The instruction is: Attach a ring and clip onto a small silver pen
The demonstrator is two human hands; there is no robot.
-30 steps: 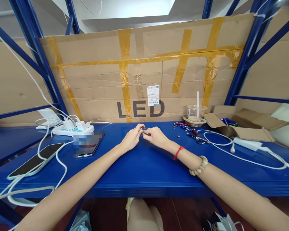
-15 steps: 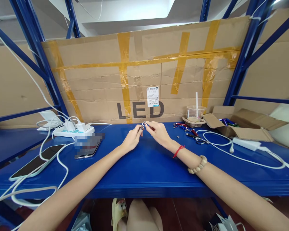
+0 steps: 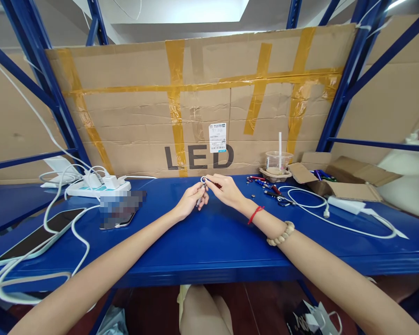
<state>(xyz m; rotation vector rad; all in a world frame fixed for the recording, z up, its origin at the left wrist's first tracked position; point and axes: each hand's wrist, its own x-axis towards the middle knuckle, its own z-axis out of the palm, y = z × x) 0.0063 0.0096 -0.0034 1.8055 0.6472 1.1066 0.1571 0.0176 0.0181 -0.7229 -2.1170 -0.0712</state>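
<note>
Below the near edge of the desk (image 3: 188,246) we see the person's legs (image 3: 202,311), with a plastic bag (image 3: 113,321) to the left and a paper bag (image 3: 316,318) to the right. On the desk, near left, we locate a phone in a pale case (image 3: 38,236); white cables (image 3: 38,278) pass over and beside it. Farther in, a second phone (image 3: 128,218) lies flat, partly pixelated.

The right wrist carries a beaded bracelet (image 3: 281,234) and a red cord (image 3: 256,215).

Both hands are raised at mid-desk, close together, toward the far edge. The left hand (image 3: 189,201) has its grip closed around a small metal piece (image 3: 198,203). The right hand (image 3: 226,190) has its grip pinching a curved metal hook (image 3: 203,179), just beside the left fingertips. We cannot tell whether the two parts are joined.

To the right of the hands we note small red, blue and black pieces (image 3: 276,190), a white adapter (image 3: 346,205) and, beyond it, an opened cardboard box (image 3: 356,191).

At the far side we find a power strip (image 3: 91,190) left, a clear cup (image 3: 274,160) with a straw right, and a cardboard panel (image 3: 132,116) marked "LED".
</note>
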